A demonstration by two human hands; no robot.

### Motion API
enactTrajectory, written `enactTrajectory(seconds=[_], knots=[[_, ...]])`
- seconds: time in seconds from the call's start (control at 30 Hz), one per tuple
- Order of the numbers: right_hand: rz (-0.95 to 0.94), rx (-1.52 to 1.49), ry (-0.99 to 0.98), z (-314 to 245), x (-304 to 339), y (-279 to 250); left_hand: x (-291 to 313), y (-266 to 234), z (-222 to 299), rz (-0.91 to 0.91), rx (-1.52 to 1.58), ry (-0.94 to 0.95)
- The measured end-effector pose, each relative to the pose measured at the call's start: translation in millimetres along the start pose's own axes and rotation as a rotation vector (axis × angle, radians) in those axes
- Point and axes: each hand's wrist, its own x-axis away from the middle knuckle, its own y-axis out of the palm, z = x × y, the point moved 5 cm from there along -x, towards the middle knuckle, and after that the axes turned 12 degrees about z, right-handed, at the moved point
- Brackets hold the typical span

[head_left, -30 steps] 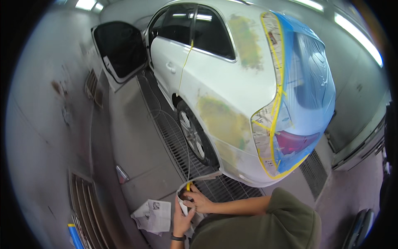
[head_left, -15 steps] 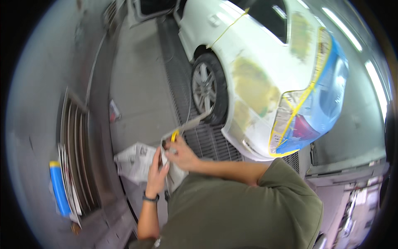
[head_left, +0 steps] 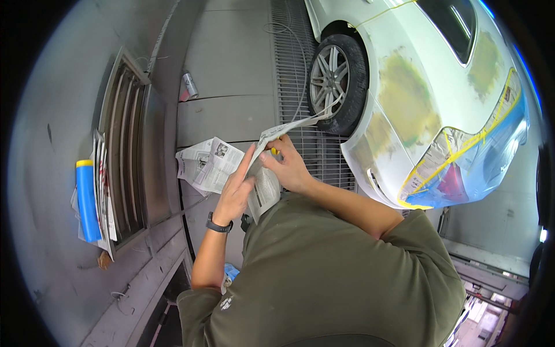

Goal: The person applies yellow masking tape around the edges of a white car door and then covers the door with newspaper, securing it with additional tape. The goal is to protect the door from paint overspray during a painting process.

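Car point(head_left: 399, 34) shifted right in view | left hand point(head_left: 233, 195), right hand point(head_left: 291, 169) pinching newspaper point(head_left: 265, 188) | print illegible

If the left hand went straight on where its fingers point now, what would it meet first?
The left hand would most likely meet the newspaper sheet it touches; depth there is hard to judge.

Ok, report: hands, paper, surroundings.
Left hand, right hand gripping folded grey-white printed newspaper. Small yellow item, mostly hidden, by right hand. Loose printed newspaper sheet on grey floor, left.
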Motion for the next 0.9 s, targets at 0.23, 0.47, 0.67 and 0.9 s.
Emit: enactTrajectory(seconds=[0.23, 0.47, 0.67, 0.9], knots=[[0.503, -0.062, 0.159, 36, -10, -82, -4, -24, -17, 0.094, -0.199, -0.004], [-0.065, 0.390, -0.290, 35, -55, -157, -47, 9, 15, -0.125, -0.316, 0.053], [-0.077, 0.279, -0.294, 57, -105, -174, -114, 61, 29, -0.132, -0.596, 0.110], [-0.431, 0.368, -0.574, 55, -169, -193, -161, 101, 50, -0.060, -0.508, -0.102]])
